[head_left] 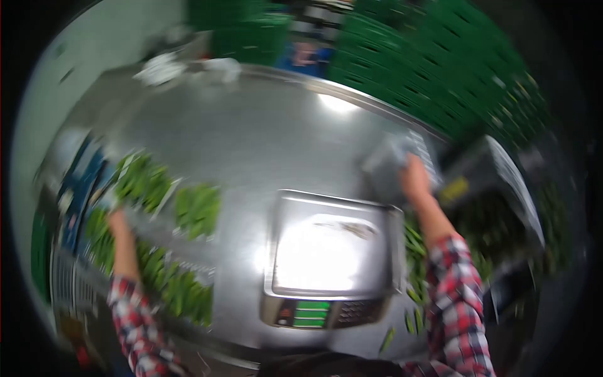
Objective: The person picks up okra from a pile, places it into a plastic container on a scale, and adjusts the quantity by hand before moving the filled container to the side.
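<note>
Motion blurs much of the view. My left hand (115, 217) is at the left, by the trays of green pods (141, 182); its fingers are too smeared to read. At the right, my right hand (413, 173) reaches to a stack of pale, clear-looking trays (392, 164), fingers on or at its near part; their grip is blurred. Between my arms stands a weighing scale (333, 254) with a bare metal pan and a green-lit display (311, 313). More filled trays (188, 298) lie near my left forearm.
Green crates (402, 69) are stacked beyond the metal table (251, 125). White crumpled material (161, 69) lies at the back left. Loose green pods (414, 251) and a crate of pods (490, 220) are at the right. Part of another person (306, 55) shows behind the table.
</note>
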### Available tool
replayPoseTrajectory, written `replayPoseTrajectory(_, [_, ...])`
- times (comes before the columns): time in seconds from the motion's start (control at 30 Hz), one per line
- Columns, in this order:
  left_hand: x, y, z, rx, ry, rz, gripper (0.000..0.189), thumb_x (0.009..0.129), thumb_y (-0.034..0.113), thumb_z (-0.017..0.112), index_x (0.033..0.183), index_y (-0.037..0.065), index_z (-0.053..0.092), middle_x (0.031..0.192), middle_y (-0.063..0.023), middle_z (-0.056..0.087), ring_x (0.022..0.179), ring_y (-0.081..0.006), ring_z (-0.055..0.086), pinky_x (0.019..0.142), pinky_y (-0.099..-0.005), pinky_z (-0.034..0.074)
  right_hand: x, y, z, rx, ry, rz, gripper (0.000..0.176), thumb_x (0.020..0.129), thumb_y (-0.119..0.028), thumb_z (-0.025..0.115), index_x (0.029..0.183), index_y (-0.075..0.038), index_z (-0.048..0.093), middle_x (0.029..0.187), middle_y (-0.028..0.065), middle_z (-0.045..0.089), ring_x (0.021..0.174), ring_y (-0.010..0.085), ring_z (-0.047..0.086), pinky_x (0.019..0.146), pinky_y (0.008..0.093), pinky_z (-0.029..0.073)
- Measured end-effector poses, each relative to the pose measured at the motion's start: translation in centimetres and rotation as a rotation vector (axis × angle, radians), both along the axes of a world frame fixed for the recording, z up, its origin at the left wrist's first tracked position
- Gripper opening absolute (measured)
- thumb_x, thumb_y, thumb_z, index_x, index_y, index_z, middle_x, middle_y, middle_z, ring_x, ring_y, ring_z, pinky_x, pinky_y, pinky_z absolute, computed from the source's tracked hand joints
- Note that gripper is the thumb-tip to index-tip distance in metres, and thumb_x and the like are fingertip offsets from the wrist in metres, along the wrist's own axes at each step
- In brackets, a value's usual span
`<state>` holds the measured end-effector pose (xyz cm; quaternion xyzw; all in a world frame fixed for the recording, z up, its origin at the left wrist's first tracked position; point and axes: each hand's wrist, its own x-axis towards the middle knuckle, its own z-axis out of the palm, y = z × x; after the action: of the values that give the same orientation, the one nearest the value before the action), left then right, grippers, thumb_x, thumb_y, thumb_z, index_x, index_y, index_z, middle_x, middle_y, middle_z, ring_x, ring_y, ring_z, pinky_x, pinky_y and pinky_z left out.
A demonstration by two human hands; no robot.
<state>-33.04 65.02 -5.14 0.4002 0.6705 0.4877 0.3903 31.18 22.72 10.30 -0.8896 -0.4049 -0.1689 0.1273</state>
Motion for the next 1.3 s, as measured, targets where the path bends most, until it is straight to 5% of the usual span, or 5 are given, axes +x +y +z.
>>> replayPoseTrajectory(0.1, [1.1,-3.6,2.7,0.334,0.090,-0.149,0.052,0.091,0.022,0.051,0.136,0.002,0.033,0.137,-0.0163,0.038,0.126,-0.0241,0.038,0.102,-0.0338,0.030,-4.7,-1.3,2.4,-0.145,-0.105,0.304,0.016,0.072,-0.004,0.057,0.088,-0.004,0.058,0.083,0.0152,0.055,0.084,0.0336,0.052,0.074,0.0402,0.043])
replayPoseTrajectory(0.47, [23.7,-39.2,16.7,1.034,0.811,-1.569,0.057,0.073,0.012,0.065,0.126,0.004,0.046,0.130,-0.0149,0.045,0.125,-0.0299,0.038,0.107,-0.0500,0.020,-20.5,-13.9,-4.3,0.283,0.057,0.667,0.019,0.069,-0.014,0.054,0.087,-0.008,0.058,0.081,0.0045,0.050,0.079,0.0222,0.049,0.074,0.0346,0.040])
replayPoseTrajectory(0.87, [26.3,-48.2,15.8,0.974,0.661,-1.420,0.020,0.075,0.005,0.062,0.095,0.006,0.062,0.103,-0.0083,0.059,0.110,-0.0287,0.050,0.103,-0.0529,0.024,-11.0,-28.8,-10.0,0.189,0.179,-0.163,0.018,0.068,-0.004,0.054,0.085,-0.002,0.061,0.084,0.0135,0.051,0.085,0.0311,0.047,0.075,0.0390,0.039])
replayPoseTrajectory(1.13, [32.6,-58.8,12.7,0.827,0.310,-1.725,0.015,0.074,0.002,0.065,0.088,0.006,0.064,0.097,-0.0071,0.061,0.099,-0.0248,0.056,0.098,-0.0492,0.032,-5.5,-28.7,-12.6,-0.179,-0.004,0.179,0.010,0.071,-0.011,0.054,0.073,-0.005,0.062,0.080,0.0123,0.053,0.083,0.0277,0.049,0.073,0.0369,0.039])
replayPoseTrajectory(1.3, [35.3,-61.6,10.1,0.460,0.153,-1.711,0.013,0.077,0.003,0.063,0.089,0.004,0.064,0.095,-0.0092,0.062,0.093,-0.0260,0.057,0.089,-0.0408,0.040,-4.0,-34.1,-8.5,0.461,0.250,-0.020,0.021,0.071,-0.015,0.061,0.087,-0.002,0.066,0.077,0.0120,0.059,0.078,0.0245,0.057,0.070,0.0365,0.046])
